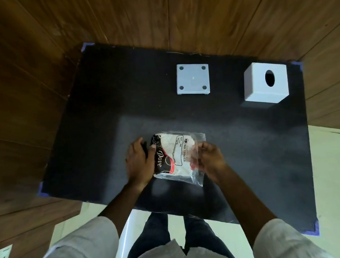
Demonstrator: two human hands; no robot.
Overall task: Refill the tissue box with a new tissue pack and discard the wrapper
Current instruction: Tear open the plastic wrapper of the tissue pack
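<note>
Both hands clamp tissue pack (175, 158): L hand (140, 164) at 9 o'clock, R hand (209, 159) at 3, fingertips blurred behind wrapper; small print unreadable.

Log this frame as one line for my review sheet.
stage: opening pack | left hand: holds tissue pack | right hand: pinches wrapper edge | tissue box: apart, empty-looking | base plate: off, on mat

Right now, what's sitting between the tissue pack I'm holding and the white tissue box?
Nothing: the head view shows only bare black mat between the tissue pack and the tissue box. The flat white base plate lies off to the box's left.
</note>
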